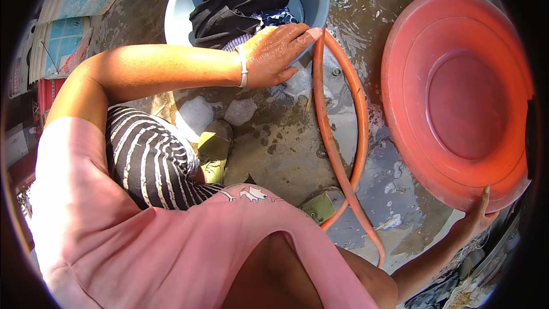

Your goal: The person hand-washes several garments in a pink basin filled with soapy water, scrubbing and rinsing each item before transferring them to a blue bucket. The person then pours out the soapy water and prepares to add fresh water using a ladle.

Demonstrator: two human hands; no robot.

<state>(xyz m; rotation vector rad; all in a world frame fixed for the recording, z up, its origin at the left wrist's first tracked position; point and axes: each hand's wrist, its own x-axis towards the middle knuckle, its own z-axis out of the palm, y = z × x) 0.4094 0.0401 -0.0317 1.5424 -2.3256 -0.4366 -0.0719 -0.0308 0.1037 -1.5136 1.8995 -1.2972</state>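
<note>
My left hand (274, 54) reaches over the near rim of a light blue basin (176, 8). Its wet fingers are stretched out, with the thumb apart. The fingertips meet the orange hose (327, 131) in the picture, and I cannot tell if they touch it or the rim. Inside the basin lies dark clothing (237, 3) with some patterned fabric. At the right, my right hand (479, 217) grips the lower edge of a large red basin (466, 103). This basin is tilted on its side, its hollow facing me. Part of the right hand is hidden behind the rim.
Wet concrete floor (269, 149) with puddles and soap foam (194, 115) lies between the basins. The hose loops down the middle. Green slippers (214, 146) are on my feet. Blue and white sheets (71, 40) stand at the left; rumpled material (474, 274) lies at the lower right.
</note>
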